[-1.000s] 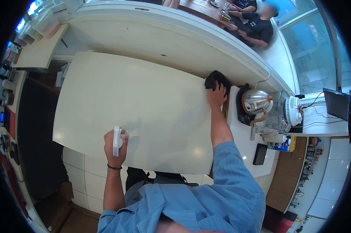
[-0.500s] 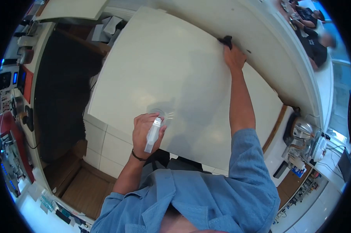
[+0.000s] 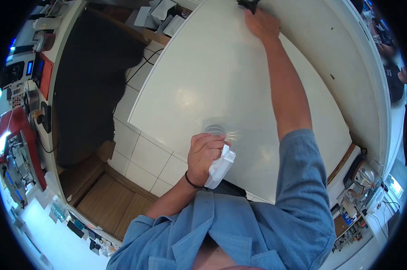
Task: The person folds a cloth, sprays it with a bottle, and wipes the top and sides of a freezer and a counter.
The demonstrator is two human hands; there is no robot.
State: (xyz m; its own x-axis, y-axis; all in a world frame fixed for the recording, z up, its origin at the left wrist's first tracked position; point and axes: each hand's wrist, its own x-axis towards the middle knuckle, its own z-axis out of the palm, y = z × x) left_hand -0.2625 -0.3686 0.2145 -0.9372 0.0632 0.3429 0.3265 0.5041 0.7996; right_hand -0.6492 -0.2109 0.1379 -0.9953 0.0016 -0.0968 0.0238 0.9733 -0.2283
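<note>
My left hand (image 3: 207, 155) is wrapped around a spray bottle with a white trigger head (image 3: 221, 167), held close over the near part of a white tabletop (image 3: 190, 90). The clear body of the bottle (image 3: 215, 130) shows just beyond my knuckles. A dark band circles that wrist. At the far edge of the tabletop, beside a low white wall, my right hand (image 3: 263, 24) presses on a bunched black cloth (image 3: 248, 5). That arm stretches straight out across the right side of the surface.
The white partition wall (image 3: 320, 49) borders the tabletop's far right. A black draped cover (image 3: 91, 85) hangs at left, beside a tiled floor (image 3: 140, 157) with loose cables. Boxes (image 3: 163, 15) stand at the upper left. Other people are partly visible beyond the partition.
My right hand has slid the black cloth farther away and leftward along the tabletop's far edge. My left hand has shifted right, turning the spray bottle. The whole view has swung as well.
</note>
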